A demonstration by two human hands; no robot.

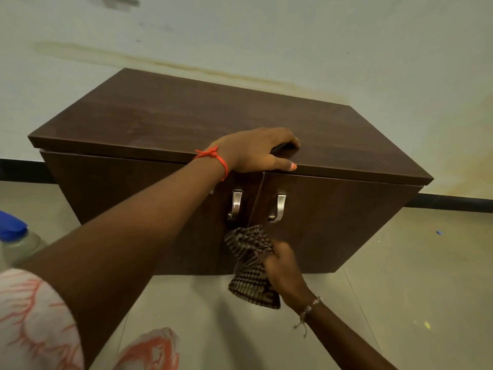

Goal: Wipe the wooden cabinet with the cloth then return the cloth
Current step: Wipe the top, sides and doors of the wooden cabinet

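**Wiping in progress at the door fronts; cloth not yet returned.**
Nearest, the right hand (284, 273) is clenched on the bunched checked cloth (250, 263) and presses it against the wooden cabinet (346, 217) low on the seam between the two doors, below the metal handles (234, 204). Farther up, the left hand (253, 150) holds the front edge of the top, fingers bent over it and thumb along the edge. Whether the top is already wiped cannot be judged. Remaining, probably: the rest of the fronts, then putting the cloth back.
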